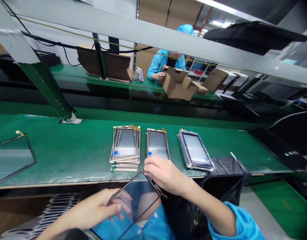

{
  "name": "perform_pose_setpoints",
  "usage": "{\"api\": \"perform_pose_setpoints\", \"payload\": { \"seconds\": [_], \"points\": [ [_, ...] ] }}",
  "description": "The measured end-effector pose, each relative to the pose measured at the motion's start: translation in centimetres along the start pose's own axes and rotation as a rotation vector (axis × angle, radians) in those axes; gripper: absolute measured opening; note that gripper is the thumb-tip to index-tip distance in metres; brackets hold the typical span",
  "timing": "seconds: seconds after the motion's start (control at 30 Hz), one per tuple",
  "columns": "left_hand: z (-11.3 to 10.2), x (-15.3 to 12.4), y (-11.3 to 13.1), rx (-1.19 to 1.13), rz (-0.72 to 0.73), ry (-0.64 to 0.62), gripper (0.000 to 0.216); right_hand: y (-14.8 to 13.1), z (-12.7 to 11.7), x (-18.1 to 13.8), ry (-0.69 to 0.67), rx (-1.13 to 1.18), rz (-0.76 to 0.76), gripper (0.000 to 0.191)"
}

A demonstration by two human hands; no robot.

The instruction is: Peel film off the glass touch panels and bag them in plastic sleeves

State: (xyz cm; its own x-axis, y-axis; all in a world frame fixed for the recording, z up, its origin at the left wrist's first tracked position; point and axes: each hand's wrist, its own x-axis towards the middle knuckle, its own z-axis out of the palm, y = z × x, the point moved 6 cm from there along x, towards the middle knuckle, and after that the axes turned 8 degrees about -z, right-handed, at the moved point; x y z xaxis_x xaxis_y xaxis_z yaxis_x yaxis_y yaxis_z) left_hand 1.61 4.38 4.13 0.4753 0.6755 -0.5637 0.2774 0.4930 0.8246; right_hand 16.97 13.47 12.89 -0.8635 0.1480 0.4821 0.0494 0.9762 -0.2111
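Observation:
A clear touch-screen glass panel [141, 190] with a dark border is held tilted in front of my body, below the bench edge. My left hand [101, 206] grips its left side, thumb on the near face and the other fingers showing through the glass. At the upper corner, my right hand [165, 173] pinches the edge, close to a small flex tab [164, 196]. Just beyond my right hand lies a stack of framed panels [157, 143] with a blue sticker. Left of it sits a taller, uneven stack of panels [125, 143]; to the right is a stack of film-wrapped panels [195, 150].
Another large panel [13, 156] lies at the left of the green bench [76, 146]. A black bag [223, 170] hangs at the front edge. A green post [47, 85] rises at left. Across, a co-worker [165, 63] handles a cardboard box [179, 83].

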Motion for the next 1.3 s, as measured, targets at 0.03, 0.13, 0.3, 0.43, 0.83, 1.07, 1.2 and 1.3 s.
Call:
{"api": "perform_pose_setpoints", "payload": {
  "seconds": [0.03, 0.13, 0.3, 0.43, 0.83, 1.07, 1.2, 1.3],
  "points": [
    [-0.2, 0.1, -0.1, -0.050, -0.003, -0.021, 0.028, -0.4, -0.4, -0.3, 0.057, -0.015, -0.008, 0.024],
    [-1.5, 0.4, -0.3, -0.183, 0.010, -0.053, 0.033, -0.5, -1.7, -1.9, 0.207, 0.284, 0.162, 0.019],
    [-3.6, 0.5, -0.8, -0.264, 0.007, -0.034, 0.034, 1.8, -3.1, -6.4, 0.403, 0.993, 0.547, 0.016],
    [-3.4, 0.4, -0.9, -0.194, 0.006, 0.021, 0.035, 4.5, -5.8, -8.5, 0.712, 0.440, 0.674, 0.010],
    [-1.3, -0.7, 0.6, 0.422, 0.038, 0.286, 0.033, 0.6, 1.0, 0.2, -0.209, 0.131, 0.162, 0.006],
    [-0.9, -0.4, 2.1, 0.528, 0.091, 0.332, 0.040, 0.4, 1.0, -0.7, -0.129, -0.013, 0.064, 0.021],
    [-0.6, 0.2, 3.1, 0.476, 0.118, 0.306, 0.041, 0.5, 0.7, -1.9, -0.074, -0.153, 0.030, 0.030],
    [-0.2, 1.0, 3.9, 0.477, 0.105, 0.257, 0.040, 0.8, 0.5, -2.6, -0.079, -0.241, 0.005, 0.034]
  ]
}}
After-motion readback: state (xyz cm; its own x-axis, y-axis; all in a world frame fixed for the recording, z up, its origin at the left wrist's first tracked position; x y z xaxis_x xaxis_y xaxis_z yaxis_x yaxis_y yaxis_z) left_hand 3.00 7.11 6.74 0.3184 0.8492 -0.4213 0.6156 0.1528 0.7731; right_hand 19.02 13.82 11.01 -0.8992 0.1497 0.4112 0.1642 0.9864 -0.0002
